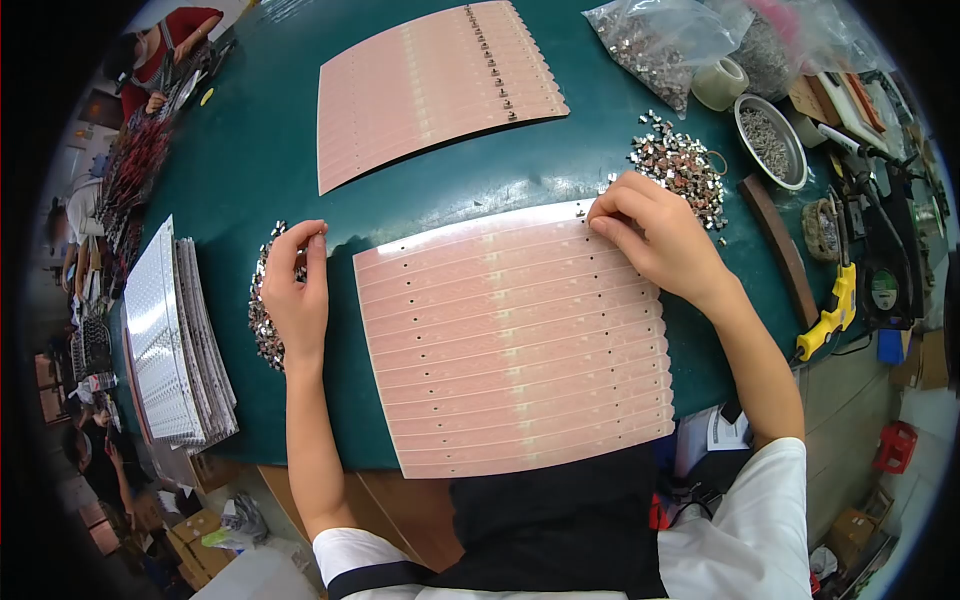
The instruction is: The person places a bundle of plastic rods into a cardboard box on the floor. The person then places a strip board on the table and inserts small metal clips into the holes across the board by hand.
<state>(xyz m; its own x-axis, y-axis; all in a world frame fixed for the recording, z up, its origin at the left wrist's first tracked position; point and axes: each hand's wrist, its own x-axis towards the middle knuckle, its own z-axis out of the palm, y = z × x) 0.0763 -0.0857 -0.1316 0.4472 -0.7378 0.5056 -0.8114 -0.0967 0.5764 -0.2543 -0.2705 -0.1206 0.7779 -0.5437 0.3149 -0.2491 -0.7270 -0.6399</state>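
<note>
A pink sheet (520, 350) marked by crosswise lines, with small holes near both sides, lies on the green table in front of me. At its upper right corner my right hand (650, 232) is closed in a pinch; whatever is between the fingertips is hidden. Just left of those fingertips, a tiny metal piece (580, 212) sits on the sheet. My left hand (298, 285) is raised left of the sheet, thumb and forefinger pressed together, their contents too small to make out. Behind it is a pile of small metal pieces (265, 325). A larger pile (685, 168) lies beyond my right hand.
Another pink sheet (400, 100), with a row of metal pieces along its right side, lies farther back. Silver sheets are stacked (165, 340) at left. At right are bags of metal parts (650, 45), a metal bowl (742, 105) and a yellow-handled tool (830, 315). Other people sit at far left.
</note>
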